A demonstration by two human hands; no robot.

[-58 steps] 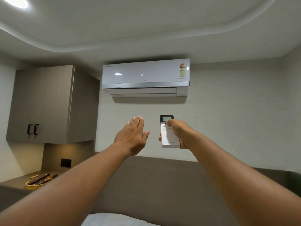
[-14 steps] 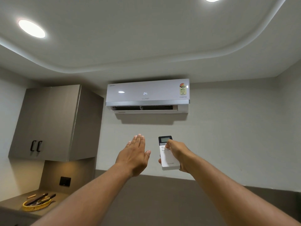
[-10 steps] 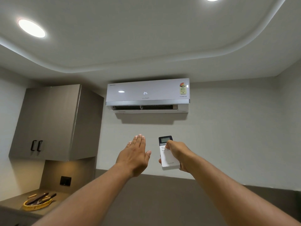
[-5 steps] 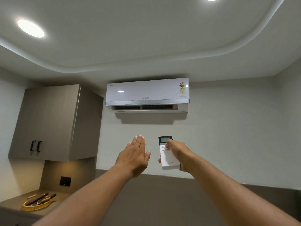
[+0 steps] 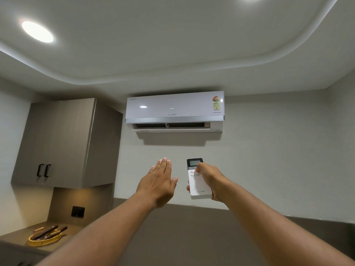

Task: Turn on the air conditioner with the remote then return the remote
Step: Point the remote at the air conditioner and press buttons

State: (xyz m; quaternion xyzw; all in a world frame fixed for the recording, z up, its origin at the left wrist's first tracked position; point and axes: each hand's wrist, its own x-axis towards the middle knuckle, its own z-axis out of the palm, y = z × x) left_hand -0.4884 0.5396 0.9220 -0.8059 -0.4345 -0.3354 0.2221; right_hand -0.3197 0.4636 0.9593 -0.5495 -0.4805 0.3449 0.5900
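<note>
— Pale walls and a curved ceiling frame the air conditioner [image 5: 174, 111], glossy and boxy, high on the far wall, its flap open. What could go wrong?

— The right hand [image 5: 210, 182] wraps the remote [image 5: 198, 186], smooth white plastic, thumb on a button; a second press might switch it off.

— And the left hand [image 5: 158, 182]?

— Flat, fingers straight together, holding nothing. The remote must go back, perhaps near the woven tray [image 5: 45, 239], far left.
</note>
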